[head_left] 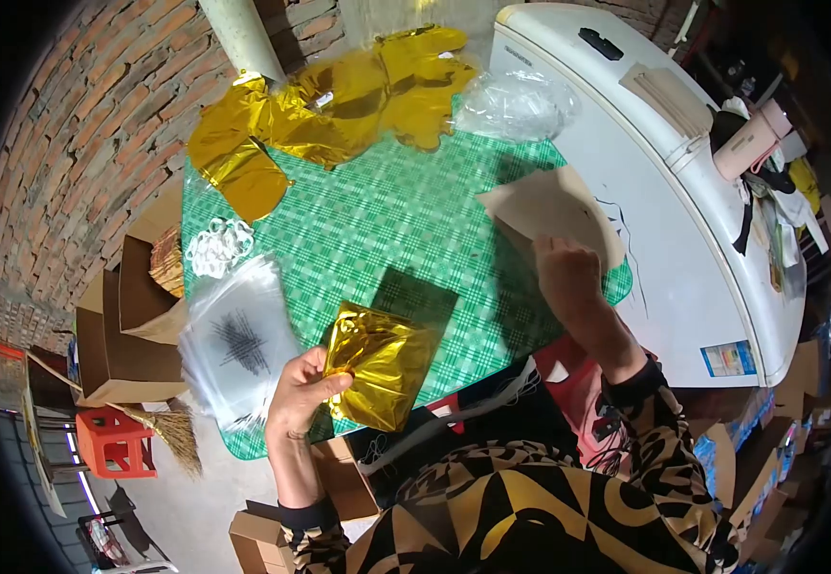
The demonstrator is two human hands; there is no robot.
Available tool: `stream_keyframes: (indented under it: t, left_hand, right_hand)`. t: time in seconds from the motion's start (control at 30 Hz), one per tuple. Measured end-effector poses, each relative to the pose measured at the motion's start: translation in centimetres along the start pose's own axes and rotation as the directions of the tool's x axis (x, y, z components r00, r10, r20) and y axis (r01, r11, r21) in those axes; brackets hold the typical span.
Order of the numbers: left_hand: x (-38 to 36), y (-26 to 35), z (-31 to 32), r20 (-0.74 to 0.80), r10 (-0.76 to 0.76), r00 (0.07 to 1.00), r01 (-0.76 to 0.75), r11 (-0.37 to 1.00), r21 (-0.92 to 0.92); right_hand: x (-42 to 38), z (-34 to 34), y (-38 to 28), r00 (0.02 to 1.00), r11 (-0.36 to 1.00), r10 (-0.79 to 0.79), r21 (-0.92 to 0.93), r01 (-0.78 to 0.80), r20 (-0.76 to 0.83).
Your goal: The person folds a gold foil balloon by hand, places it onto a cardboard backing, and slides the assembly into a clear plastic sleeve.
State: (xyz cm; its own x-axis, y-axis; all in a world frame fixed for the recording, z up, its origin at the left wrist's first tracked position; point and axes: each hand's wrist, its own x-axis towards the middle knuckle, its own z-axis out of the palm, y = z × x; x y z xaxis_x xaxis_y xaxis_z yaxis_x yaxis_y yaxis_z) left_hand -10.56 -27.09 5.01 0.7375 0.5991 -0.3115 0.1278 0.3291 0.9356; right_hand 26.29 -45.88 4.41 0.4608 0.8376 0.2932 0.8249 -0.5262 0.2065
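Left hand [302,392]: grip closed on a folded gold foil piece [382,364], thumb on top of its near-left corner, fingers under it. Foil is lifted slightly off the bench [377,220], which has a green checked cloth.

Right hand [568,277]: resting palm-down on the bottom edge of a brown paper sheet [549,210] at the bench's right edge; fingers curled onto it, but whether it actually pinches the sheet cannot be told. The hands are well apart.

Relative to the left grip:
- just left of it, touching the wrist area: stack of clear plastic bags [238,340] with a dark print
- just beyond the held foil: a dark square patch [417,295] flat on the cloth
- farther beyond and left: cluster of small white rings [217,244]
- far end of the bench: pile of crumpled gold foil [339,105], with a clear plastic wrap [511,105] to its right

Relative to the right grip:
- right of it, beside the bench: white chest freezer [664,191]

Open cardboard boxes [123,335] sit on the floor left of the bench.
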Motion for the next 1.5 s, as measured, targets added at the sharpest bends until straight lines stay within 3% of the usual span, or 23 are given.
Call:
stream_keyframes:
  t: [0.1,0.2,0.37,0.47,0.57,0.7,0.83,0.97,1.13,1.27,1.37,1.5]
  left_hand:
    - [-1.3,-0.6,-0.8,-0.051,0.038,0.998,-0.044,0.994,-0.105]
    - [-3.0,-0.2,-1.2,-0.117,0.095,0.989,-0.117,0.974,-0.194]
    - [-7.2,-1.0,-3.5,-0.270,0.141,0.953,-0.201,0.957,-0.210]
    - [-9.9,-1.4,-3.8,-0.332,0.145,0.932,-0.235,0.939,-0.250]
    - [-12.2,-2.6,-4.2,-0.377,0.125,0.918,-0.239,0.931,-0.274]
    - [-14.1,-4.5,-5.1,-0.414,0.103,0.905,-0.246,0.918,-0.311]
    - [-14.4,-3.4,-4.5,-0.422,0.158,0.892,-0.304,0.903,-0.305]
    - [-15.4,-3.9,-5.2,-0.456,0.121,0.882,-0.283,0.909,-0.306]
    - [-15.5,-3.8,-5.9,-0.498,0.124,0.858,-0.316,0.892,-0.323]
    - [-15.0,-3.6,-6.7,-0.488,0.167,0.857,-0.361,0.870,-0.336]
    - [-14.5,-2.9,-7.1,-0.476,0.159,0.865,-0.351,0.870,-0.347]
    - [-13.5,-2.6,-7.8,-0.441,0.200,0.875,-0.362,0.876,-0.319]
  right_hand:
    - [0.5,-2.7,-0.5,0.965,0.997,-0.075,0.017,0.081,-0.253]
    - [1.4,-4.8,-1.9,0.824,0.901,-0.257,0.184,0.394,-0.505]
    - [-0.6,-1.6,-6.8,0.652,0.656,-0.594,0.185,0.732,-0.472]
    - [-1.1,-0.8,-7.4,0.564,0.525,-0.717,0.216,0.823,-0.409]
    - [1.0,-3.1,-7.9,0.604,0.441,-0.730,0.455,0.774,-0.319]
    - [6.8,-2.6,-11.6,0.499,0.397,-0.623,0.306,0.865,-0.602]
    - [14.5,-2.7,-18.2,0.587,0.409,-0.698,0.445,0.797,-0.410]
    - [21.4,0.7,-27.4,0.749,0.320,-0.506,0.713,0.624,-0.428]
    - [24.7,2.8,-35.2,0.827,0.428,-0.447,0.730,0.532,-0.341]
    - [26.0,4.6,-36.7,0.862,0.437,-0.438,0.777,0.452,-0.255]
    - [26.4,5.1,-34.9,0.896,0.320,-0.364,0.869,0.377,-0.255]
    - [25.3,1.8,-29.1,0.913,0.200,-0.408,0.973,0.113,-0.022]
